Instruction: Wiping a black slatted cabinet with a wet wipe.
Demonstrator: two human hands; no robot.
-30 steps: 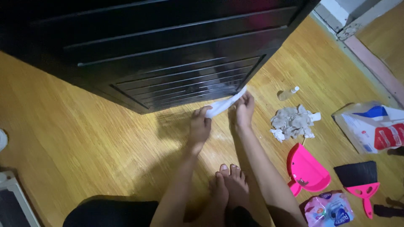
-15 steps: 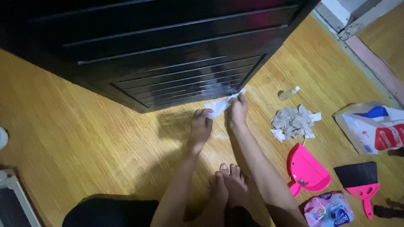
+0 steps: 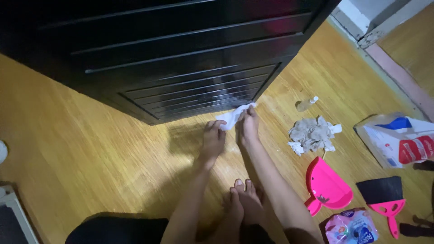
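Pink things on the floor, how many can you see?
3. The pink dustpan lies right of the person's feet, the pink-handled brush right of it, and the pink packet just below them. More may be hidden beyond the frame edge.

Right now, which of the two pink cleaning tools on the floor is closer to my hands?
The pink dustpan, lying just right of your right arm. The pink brush with black bristles sits farther right, beyond the dustpan.

Cabinet point(image 3: 181, 54) behind both hands, crumpled paper pile point(image 3: 313, 134) right, dustpan point(image 3: 327, 185) nearer, brush point(image 3: 383, 199) beside
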